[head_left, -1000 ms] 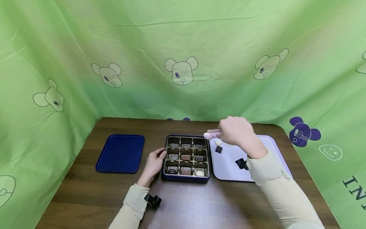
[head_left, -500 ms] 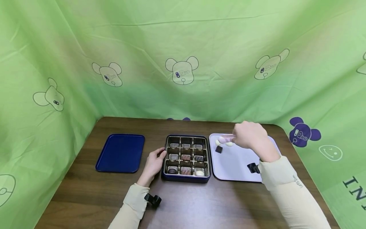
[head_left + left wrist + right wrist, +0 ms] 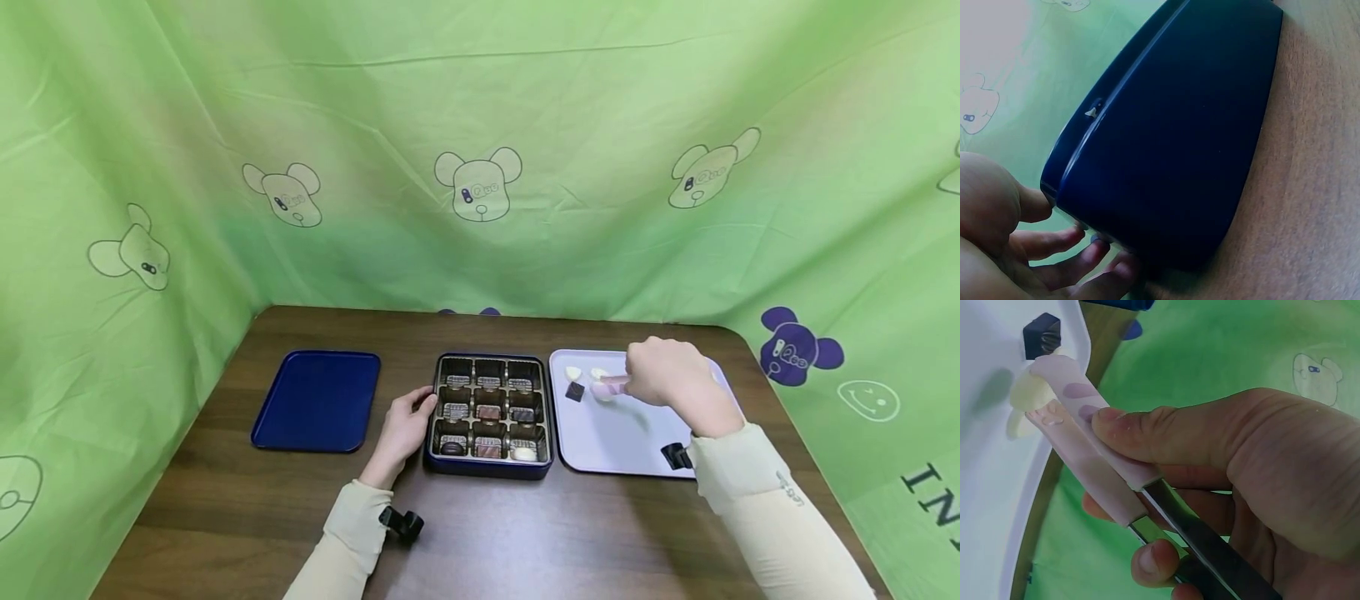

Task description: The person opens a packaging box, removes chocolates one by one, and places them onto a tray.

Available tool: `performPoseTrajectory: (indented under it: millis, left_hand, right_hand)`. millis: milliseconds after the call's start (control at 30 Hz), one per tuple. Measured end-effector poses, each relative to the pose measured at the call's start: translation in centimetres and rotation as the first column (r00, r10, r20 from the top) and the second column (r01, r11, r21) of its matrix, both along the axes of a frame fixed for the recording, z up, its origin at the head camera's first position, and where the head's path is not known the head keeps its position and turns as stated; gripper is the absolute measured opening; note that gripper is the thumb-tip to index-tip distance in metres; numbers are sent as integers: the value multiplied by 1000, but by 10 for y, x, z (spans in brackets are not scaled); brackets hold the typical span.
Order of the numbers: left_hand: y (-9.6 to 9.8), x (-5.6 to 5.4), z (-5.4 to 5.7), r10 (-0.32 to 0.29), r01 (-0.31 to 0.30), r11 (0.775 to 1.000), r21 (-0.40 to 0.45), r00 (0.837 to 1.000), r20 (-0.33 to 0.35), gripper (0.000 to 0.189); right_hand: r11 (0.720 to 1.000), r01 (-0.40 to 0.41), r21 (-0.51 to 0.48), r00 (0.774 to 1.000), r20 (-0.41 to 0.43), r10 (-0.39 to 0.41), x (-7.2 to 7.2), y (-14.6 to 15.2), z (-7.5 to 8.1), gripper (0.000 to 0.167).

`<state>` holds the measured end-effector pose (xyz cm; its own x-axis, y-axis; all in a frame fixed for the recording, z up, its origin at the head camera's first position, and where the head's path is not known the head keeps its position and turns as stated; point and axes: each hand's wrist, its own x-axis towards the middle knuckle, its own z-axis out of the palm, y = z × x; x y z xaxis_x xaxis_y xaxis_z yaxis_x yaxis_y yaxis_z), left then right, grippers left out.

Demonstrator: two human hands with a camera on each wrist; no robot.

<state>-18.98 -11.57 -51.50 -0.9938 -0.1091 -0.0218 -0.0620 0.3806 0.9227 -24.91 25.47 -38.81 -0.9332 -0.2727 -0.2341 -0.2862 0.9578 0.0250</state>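
My left hand point(image 3: 403, 433) steadies the left side of a navy chocolate box point(image 3: 487, 472); in the left wrist view its thumb and bent fingers meet the box wall point(image 3: 1160, 144) at a corner. Chocolates sit in several of the box's gold-edged compartments. My right hand point(image 3: 671, 379) grips tongs point(image 3: 1100, 440) with pink paw-shaped tips, over the white tray point(image 3: 615, 446). Between the tips, the right wrist view shows a cream-coloured chocolate point(image 3: 1027, 394). Near it on the tray lie a dark square chocolate point(image 3: 574, 392) and white chocolates point(image 3: 573, 373).
A flat navy lid point(image 3: 318, 404) lies on the left of the brown wooden table point(image 3: 480, 533). The white tray stands close beside the box's right wall. A green printed curtain point(image 3: 480, 258) hangs behind the table and along both sides.
My right hand has moved right and down, bringing the tong tips from beside the box's far right corner to a chocolate on the tray. The left hand and box have stayed put.
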Motion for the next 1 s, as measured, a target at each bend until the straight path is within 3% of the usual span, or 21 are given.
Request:
performPoseTrajectory:
  millis: [433,833,1000]
  left_hand:
    - [-2,-3,-2,-3,1,1000,26,999,52,34]
    - [-3,-3,-2,-9,8,999,35,999,52,34]
    - [-3,-3,-2,-13,12,1000,26,999,44,34]
  right_hand:
    - [1000,10,11,1000,-21,-10,-2,6,-20,43]
    - [999,30,32,999,15,-30,-2,3,-18,35]
    - [999,30,10,999,-13,-30,-2,5,-12,26]
